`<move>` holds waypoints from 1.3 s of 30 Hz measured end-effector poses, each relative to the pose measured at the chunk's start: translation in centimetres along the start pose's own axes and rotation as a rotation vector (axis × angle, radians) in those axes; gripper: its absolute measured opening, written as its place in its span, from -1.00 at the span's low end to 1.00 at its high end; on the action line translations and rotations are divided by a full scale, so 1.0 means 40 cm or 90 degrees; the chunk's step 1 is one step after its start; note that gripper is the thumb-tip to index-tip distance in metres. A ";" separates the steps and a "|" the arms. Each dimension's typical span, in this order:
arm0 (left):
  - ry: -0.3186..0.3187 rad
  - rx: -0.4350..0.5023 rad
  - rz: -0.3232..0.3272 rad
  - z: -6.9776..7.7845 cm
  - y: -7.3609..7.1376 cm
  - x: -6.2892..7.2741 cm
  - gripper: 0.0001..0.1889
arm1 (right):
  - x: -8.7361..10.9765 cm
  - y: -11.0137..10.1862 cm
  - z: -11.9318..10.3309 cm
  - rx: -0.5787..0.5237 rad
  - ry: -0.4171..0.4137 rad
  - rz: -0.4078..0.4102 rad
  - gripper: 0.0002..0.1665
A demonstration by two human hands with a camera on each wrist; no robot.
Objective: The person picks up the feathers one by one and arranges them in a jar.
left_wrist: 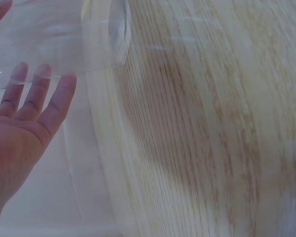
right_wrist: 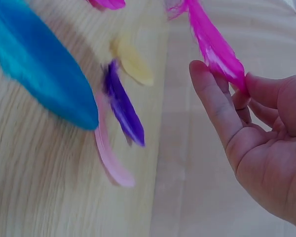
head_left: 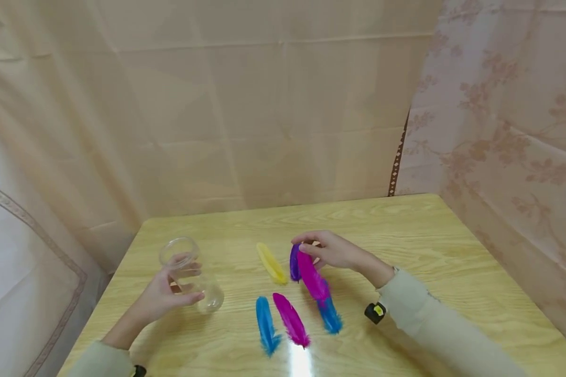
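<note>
My left hand (head_left: 167, 293) grips a clear, see-through cup (head_left: 206, 296), tilted over the left part of the table with its round rim up and to the left. Through its wall in the left wrist view, fingertips (left_wrist: 42, 71) show against the cup (left_wrist: 54, 39). My right hand (head_left: 332, 250) pinches a magenta feather (right_wrist: 219, 54) by its end between thumb and fingers. Raised off the table, that feather overlaps a blue feather (head_left: 330, 317) in the head view. A purple feather (right_wrist: 123, 106) and a pale pink feather (right_wrist: 111, 160) lie below the right hand.
Also on the wooden table (head_left: 387, 225) lie a yellow feather (head_left: 271, 263), another blue feather (head_left: 266, 324) and a second magenta feather (head_left: 291, 319). Beige cloth (head_left: 264, 120) hangs behind the table, with patterned cloth (head_left: 509, 131) at the right.
</note>
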State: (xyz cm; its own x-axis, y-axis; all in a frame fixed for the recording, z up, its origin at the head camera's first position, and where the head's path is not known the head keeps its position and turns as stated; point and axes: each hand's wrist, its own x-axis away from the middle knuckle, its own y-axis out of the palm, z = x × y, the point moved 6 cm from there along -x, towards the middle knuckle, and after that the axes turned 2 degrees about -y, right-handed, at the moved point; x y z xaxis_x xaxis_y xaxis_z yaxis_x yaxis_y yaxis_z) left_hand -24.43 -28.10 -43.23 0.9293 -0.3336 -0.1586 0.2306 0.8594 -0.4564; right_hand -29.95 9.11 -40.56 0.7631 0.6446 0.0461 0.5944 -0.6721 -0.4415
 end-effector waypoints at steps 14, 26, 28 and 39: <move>-0.009 -0.009 -0.018 0.003 -0.013 -0.016 -0.10 | -0.076 0.033 -0.080 0.020 -0.051 -0.033 -0.64; -0.017 -0.020 -0.007 0.000 -0.018 -0.025 -0.11 | -0.138 0.063 -0.169 0.028 -0.090 -0.063 -0.71; -0.008 -0.020 -0.011 0.001 -0.015 -0.026 -0.11 | -0.145 0.071 -0.172 0.015 -0.085 -0.063 -0.71; -0.012 -0.002 -0.008 0.004 -0.012 -0.022 -0.11 | -0.176 0.087 -0.203 -0.010 -0.090 -0.067 -0.68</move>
State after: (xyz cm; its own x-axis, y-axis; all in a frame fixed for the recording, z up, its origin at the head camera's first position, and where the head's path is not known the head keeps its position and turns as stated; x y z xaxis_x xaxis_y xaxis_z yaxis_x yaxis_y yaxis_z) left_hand -25.30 -28.18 -42.73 0.9315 -0.3374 -0.1358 0.2421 0.8537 -0.4610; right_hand -31.19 -0.72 -35.15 0.6538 0.7558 -0.0364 0.6738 -0.6034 -0.4265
